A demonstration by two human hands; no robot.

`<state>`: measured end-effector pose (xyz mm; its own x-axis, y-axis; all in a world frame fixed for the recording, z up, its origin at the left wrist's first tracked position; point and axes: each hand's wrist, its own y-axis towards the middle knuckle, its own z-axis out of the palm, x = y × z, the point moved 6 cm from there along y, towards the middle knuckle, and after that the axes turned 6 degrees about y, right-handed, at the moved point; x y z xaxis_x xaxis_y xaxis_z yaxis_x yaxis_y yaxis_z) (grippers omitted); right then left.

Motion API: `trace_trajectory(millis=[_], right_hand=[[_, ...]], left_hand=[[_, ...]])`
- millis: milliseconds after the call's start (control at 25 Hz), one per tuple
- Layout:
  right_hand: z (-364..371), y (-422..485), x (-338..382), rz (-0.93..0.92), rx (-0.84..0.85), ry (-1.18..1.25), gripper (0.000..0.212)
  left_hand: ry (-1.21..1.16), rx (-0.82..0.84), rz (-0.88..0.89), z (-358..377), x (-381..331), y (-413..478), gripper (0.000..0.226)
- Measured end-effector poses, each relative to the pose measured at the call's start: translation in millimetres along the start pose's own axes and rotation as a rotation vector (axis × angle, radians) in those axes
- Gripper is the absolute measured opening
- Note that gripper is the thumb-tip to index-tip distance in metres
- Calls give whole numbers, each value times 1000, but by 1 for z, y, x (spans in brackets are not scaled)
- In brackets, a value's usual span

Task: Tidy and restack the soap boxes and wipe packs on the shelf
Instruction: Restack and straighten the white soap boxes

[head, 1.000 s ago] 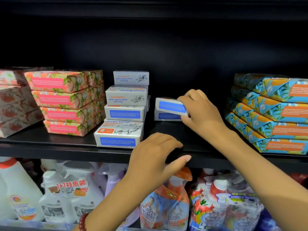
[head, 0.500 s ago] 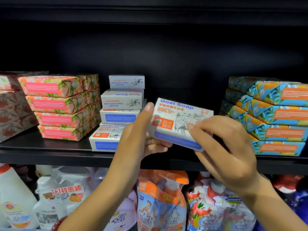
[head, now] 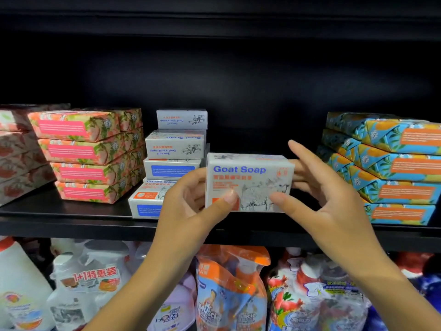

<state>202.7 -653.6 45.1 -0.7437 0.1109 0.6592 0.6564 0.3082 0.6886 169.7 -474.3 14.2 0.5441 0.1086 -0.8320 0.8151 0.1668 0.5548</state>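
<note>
Levelled since half a second back, the Goat Soap box (head: 249, 177) now faces out squarely where it sat tilted; a second ago the right hand alone was on it, back on the shelf (head: 71, 220). The left hand (head: 188, 204) pinches its lower left corner, thumb in front, fingers behind; the right hand (head: 327, 194) grips the right end likewise, forefinger lifted free. It hangs over the shelf front, between the white soap stack (head: 175, 151) and the blue-and-orange packs (head: 391, 168). Looks like restacking; next it wants setting down level by that stack, label outward.
</note>
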Motion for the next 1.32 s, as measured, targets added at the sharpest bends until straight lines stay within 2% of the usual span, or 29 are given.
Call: trace_trajectory(millis=[160,360,480,560,640,720,840,960,1040,1160,1320], right_hand=[[1,5,10,-22,15,78,40],[2,-8,25,-290,-125,-160,37],[3,-10,24,-351,-146,-156,47],[4,-7,15,-257,-97,-132,55],[5,-5,2,-83,26,-68,74],[10,-4,-9,98,158,106,91],[11,2,-14,219,165,358,83],[9,10,-3,119,170,281,55],[7,8,3,43,118,229,44],[6,2,10,-79,-7,124,38],[16,-4,19,-296,-84,-34,31]], left_hand=[[-2,-2,49,-3,-6,0,46],[-48,54,2,-4,-10,1,67],[40,137,20,-3,-15,2,62],[71,144,63,-5,-19,2,61],[104,125,117,-7,-21,3,65],[166,118,192,-7,-23,3,65],[297,126,304,-3,-25,-1,65],[430,130,411,0,-28,-3,55],[497,120,412,-3,-27,-1,63],[393,76,221,-12,-22,0,77],[298,29,85,-17,-18,1,67]])
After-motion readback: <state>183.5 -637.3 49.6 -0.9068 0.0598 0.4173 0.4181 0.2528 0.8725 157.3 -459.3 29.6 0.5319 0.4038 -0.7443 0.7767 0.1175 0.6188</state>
